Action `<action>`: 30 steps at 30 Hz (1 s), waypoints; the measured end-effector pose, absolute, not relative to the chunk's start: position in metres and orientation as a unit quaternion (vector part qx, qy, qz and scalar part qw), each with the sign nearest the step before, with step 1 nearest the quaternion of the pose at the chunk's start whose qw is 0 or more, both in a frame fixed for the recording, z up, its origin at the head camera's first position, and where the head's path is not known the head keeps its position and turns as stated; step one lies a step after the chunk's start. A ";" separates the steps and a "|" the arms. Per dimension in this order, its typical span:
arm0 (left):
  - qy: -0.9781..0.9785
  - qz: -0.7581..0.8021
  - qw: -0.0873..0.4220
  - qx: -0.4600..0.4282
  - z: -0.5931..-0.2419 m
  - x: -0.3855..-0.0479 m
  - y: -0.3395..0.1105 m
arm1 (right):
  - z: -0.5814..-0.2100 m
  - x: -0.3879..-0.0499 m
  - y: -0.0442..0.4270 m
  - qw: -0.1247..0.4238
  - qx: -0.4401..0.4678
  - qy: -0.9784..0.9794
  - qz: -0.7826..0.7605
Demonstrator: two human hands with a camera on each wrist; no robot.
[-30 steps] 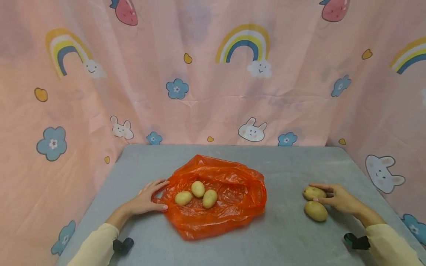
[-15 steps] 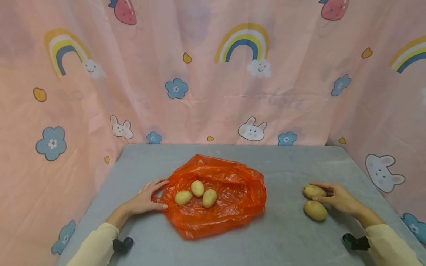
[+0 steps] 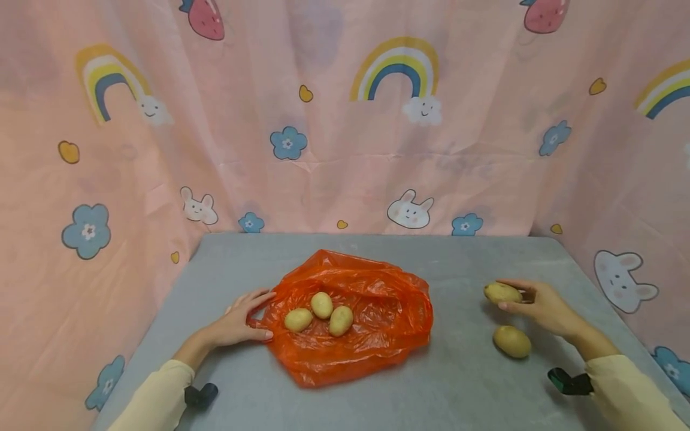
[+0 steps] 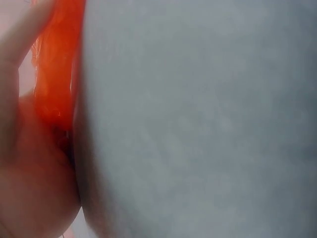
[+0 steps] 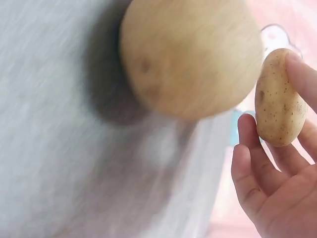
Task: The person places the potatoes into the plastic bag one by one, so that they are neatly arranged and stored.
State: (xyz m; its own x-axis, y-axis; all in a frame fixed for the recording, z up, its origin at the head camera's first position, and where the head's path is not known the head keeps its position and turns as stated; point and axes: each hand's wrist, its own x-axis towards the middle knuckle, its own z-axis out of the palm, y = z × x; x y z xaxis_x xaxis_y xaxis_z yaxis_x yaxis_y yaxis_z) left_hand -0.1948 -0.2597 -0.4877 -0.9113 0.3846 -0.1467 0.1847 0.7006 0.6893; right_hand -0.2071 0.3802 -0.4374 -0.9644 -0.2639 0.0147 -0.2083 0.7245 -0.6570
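In the head view, my right hand (image 3: 548, 308) holds a potato (image 3: 501, 293) between thumb and fingers, raised a little above the table. The right wrist view shows the thumb on one side of this speckled potato (image 5: 281, 99) and fingers on the other. Below the right hand, a second potato (image 3: 512, 342) lies on the table. My left hand (image 3: 234, 326) touches the left edge of an orange plastic bag (image 3: 377, 353), thumb and fingers spread apart. Three potatoes lie in the bag's mouth, among them a rear potato (image 3: 321, 305). The left wrist view shows the bag's edge (image 4: 59, 64) by the hand.
The grey table (image 3: 453, 383) extends around the bag and the loose potato. A pink patterned curtain (image 3: 345, 131) hangs behind and at both sides. A dark wrist-worn device (image 3: 568, 381) sits under the right sleeve, another dark device (image 3: 201, 395) under the left.
My right hand has lifted the farther potato off the table, moving it slightly up and left, away from the nearer one. The left hand, bag and its potatoes have stayed in place.
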 end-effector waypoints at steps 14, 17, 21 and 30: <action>0.911 0.354 0.144 0.153 -0.486 -0.194 -0.258 | -0.419 -0.201 0.341 0.001 -0.178 0.892 -0.416; 0.911 0.355 0.145 0.153 -0.486 -0.194 -0.258 | -0.415 -0.199 0.333 0.006 -0.180 0.888 -0.422; 0.911 0.352 0.147 0.155 -0.486 -0.194 -0.257 | -0.408 -0.197 0.324 0.013 -0.173 0.893 -0.415; 0.909 0.358 0.147 0.156 -0.486 -0.195 -0.258 | -0.399 -0.194 0.304 0.005 -0.179 0.891 -0.417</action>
State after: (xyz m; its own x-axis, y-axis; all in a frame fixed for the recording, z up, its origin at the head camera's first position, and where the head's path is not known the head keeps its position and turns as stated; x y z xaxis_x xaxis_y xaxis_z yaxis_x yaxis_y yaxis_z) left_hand -0.1945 -0.2580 -0.4859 -0.9077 0.3895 -0.1559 0.1785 0.6948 0.6967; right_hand -0.1937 0.3036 -0.3993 -0.9355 -0.3242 0.1405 -0.3154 0.5873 -0.7454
